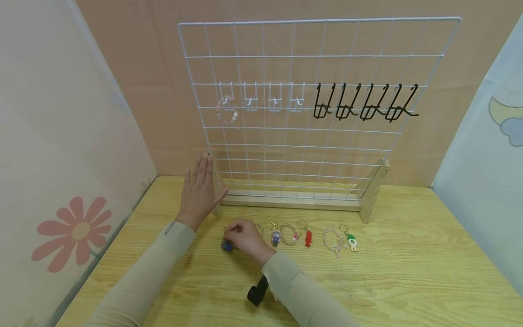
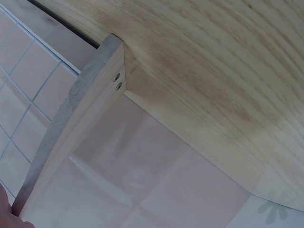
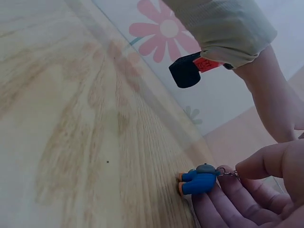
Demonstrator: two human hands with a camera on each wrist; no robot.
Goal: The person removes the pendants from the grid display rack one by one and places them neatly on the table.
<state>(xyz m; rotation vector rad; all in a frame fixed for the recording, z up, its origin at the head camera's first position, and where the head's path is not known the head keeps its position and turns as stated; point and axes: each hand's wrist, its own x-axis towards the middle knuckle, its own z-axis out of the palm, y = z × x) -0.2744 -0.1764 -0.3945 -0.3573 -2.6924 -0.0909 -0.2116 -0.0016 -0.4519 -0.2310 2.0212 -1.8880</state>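
My right hand (image 1: 247, 238) pinches the short chain of a blue figure keychain (image 3: 198, 184) between thumb and fingers, low over the table. In the head view only a bit of the blue figure shows beside the fingertips. The left hand (image 1: 198, 195) rests with straight fingers against the left wooden side support (image 2: 76, 118) of a white wire grid rack (image 1: 294, 146). A pink beaded bracelet (image 1: 220, 113) hangs from the leftmost white hook. Close to the right hand lie a purple-grey figure keychain (image 1: 275, 237) and a gold-toned bracelet (image 1: 284, 242).
Farther right on the table (image 1: 408, 263) are a red keychain (image 1: 308, 238), a pink bracelet (image 1: 325, 240) and a green-and-white keychain (image 1: 352, 243). Several white hooks (image 1: 274, 103) and black hooks (image 1: 345, 111) hang on the grid. Walls close in the table's back and sides.
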